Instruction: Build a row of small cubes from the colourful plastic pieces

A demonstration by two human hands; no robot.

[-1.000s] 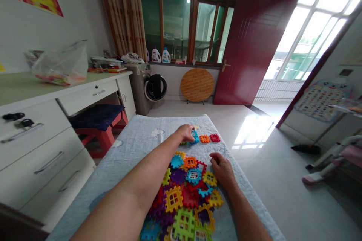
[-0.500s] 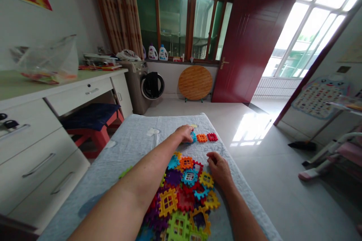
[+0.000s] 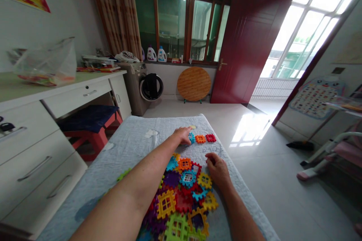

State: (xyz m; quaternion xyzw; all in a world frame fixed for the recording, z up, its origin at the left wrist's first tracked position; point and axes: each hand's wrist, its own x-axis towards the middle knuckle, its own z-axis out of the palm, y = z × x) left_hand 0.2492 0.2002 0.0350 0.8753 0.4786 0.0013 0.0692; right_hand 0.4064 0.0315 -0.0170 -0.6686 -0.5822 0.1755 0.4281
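Fingers (image 3: 187,131) of left hand (image 3: 181,136) bent at blue tile (image 3: 192,138) left of orange tile (image 3: 200,139), grip hidden, seemingly aligning it, needing light touch; right hand (image 3: 218,168) half-open, seemingly empty.

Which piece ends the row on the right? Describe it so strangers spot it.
On the cloth-covered table, look beyond the heaped pieces to the row. At its right end sits the red piece, unlike its orange neighbour.
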